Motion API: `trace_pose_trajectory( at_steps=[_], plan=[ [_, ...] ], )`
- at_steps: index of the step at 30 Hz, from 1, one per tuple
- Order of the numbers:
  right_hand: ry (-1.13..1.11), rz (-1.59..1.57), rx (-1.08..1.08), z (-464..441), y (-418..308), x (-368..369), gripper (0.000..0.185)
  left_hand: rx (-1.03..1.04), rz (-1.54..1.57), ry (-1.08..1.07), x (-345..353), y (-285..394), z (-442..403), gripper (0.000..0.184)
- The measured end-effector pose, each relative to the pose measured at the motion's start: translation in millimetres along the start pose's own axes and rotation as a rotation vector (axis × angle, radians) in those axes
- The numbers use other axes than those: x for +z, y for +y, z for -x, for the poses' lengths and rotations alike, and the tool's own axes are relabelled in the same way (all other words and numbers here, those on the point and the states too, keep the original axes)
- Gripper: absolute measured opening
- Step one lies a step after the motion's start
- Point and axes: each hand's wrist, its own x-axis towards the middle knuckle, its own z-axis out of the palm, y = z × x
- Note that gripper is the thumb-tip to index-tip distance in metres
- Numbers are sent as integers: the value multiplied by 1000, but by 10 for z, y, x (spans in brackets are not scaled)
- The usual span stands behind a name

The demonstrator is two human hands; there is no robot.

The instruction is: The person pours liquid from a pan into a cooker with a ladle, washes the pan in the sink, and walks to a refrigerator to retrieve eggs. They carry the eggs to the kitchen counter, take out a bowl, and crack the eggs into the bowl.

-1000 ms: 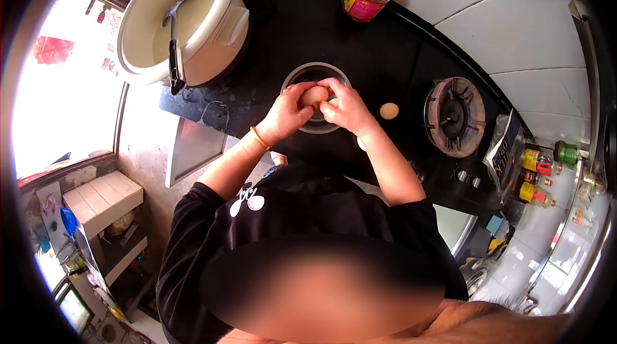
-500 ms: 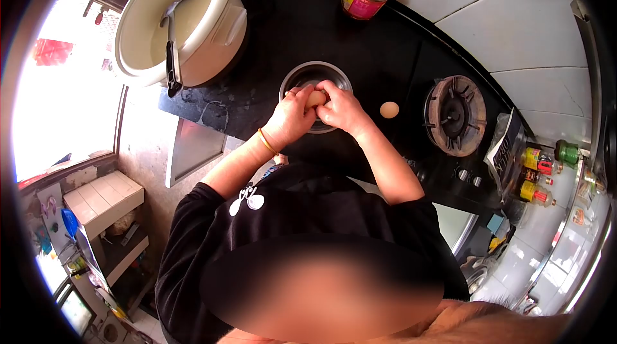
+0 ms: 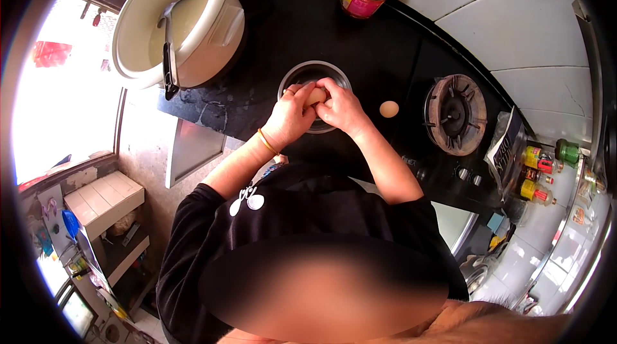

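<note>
An egg [image 3: 315, 97] is held between my two hands over a round metal bowl [image 3: 299, 71] on the black counter. My left hand [image 3: 291, 114], with a ring and a yellow bracelet, is closed on the egg's left side. The fingers of my right hand [image 3: 339, 108] are curled against its right side. My fingers cover part of the shell, so I cannot tell whether it is cracked. The inside of the bowl is mostly hidden beneath my hands. A second egg [image 3: 389, 109] lies on the counter to the right of the bowl.
A large cream pot [image 3: 222, 29] with a black-handled ladle [image 3: 169, 64] stands at the back left. Behind the bowl is a jar with a red handle [image 3: 363, 0]. A gas burner [image 3: 455, 114] sits to the right, with several bottles [image 3: 536, 193] beyond it.
Both hands stay over the bowl with the egg between them. Only slight finger movement shows, and the view has shifted a little.
</note>
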Motion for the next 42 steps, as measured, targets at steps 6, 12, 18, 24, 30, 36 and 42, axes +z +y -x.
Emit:
trace_pose_trajectory(
  at_steps=[6, 12, 18, 24, 30, 36, 42],
  plan=[
    [56, 12, -16, 5, 10, 32, 36, 12, 3, 16, -4, -8, 0, 46],
    [97, 73, -116, 30, -48, -69, 38, 43, 30, -15, -74, -23, -31, 47],
    [71, 329, -230, 83, -125, -245, 40, 123, -16, -126, -275, 47, -111, 50],
    [99, 394, -360, 194, -360, -529, 44, 209, -33, -175, -559, 295, -209, 53],
    [166, 423, -508, 285, -707, -806, 46, 256, 10, -176, -849, 661, -296, 53],
    [162, 510, -581, 339, -958, -941, 44, 301, -5, -170, -1031, 878, -337, 53],
    [167, 617, -669, 365, -1059, -961, 44, 269, 39, -169, -1046, 881, -290, 54]
  ],
)
